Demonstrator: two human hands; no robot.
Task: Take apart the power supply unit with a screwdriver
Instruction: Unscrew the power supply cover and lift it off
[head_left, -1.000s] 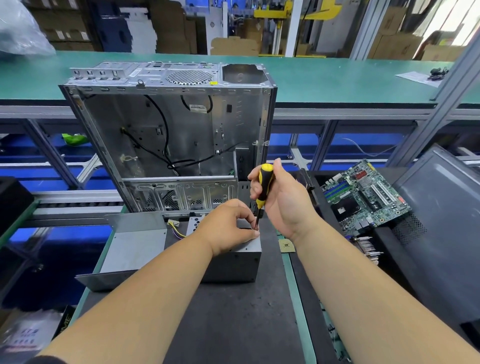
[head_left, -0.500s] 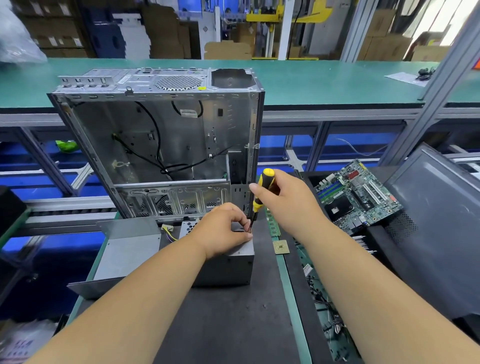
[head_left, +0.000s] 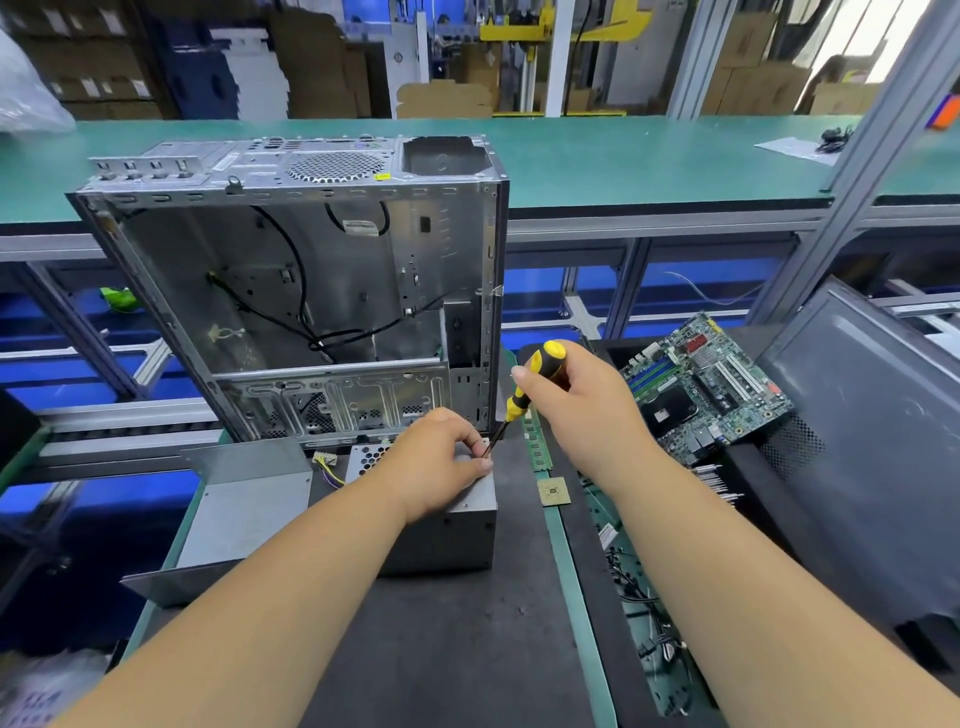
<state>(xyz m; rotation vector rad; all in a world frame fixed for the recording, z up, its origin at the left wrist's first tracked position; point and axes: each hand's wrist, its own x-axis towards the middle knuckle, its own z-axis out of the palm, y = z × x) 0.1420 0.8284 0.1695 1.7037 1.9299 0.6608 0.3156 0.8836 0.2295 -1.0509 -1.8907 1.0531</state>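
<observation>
The power supply unit (head_left: 452, 525) sits on the dark mat (head_left: 441, 649) right in front of me, a grey metal box just short of the gutted computer case (head_left: 291, 291) that stands open behind it. Its top far-right corner is where I am working, so I keep the box square to me and close enough that both hands reach it.

My left hand (head_left: 434, 470) rests on top of the box, fingers curled, thumb and forefinger pinched together at that corner right beside the screwdriver's tip. I judge I am steadying the tip or a small screw there; the screw itself is too small for me to make out. The weight of that hand also keeps the box from sliding as I turn.

My right hand (head_left: 566, 395) wraps the yellow-and-black screwdriver (head_left: 524, 392) by its handle, fingers closed round it, thumb on the near side. The shaft slants down and to the left to meet the corner, so my wrist is raised and cocked above the box, forearm coming in from the lower right.

Further out, a grey metal cover (head_left: 244, 514) lies to the left of the unit, a bare processor chip (head_left: 553, 491) just to its right, and a motherboard (head_left: 706, 387) is propped in the bin beyond.
</observation>
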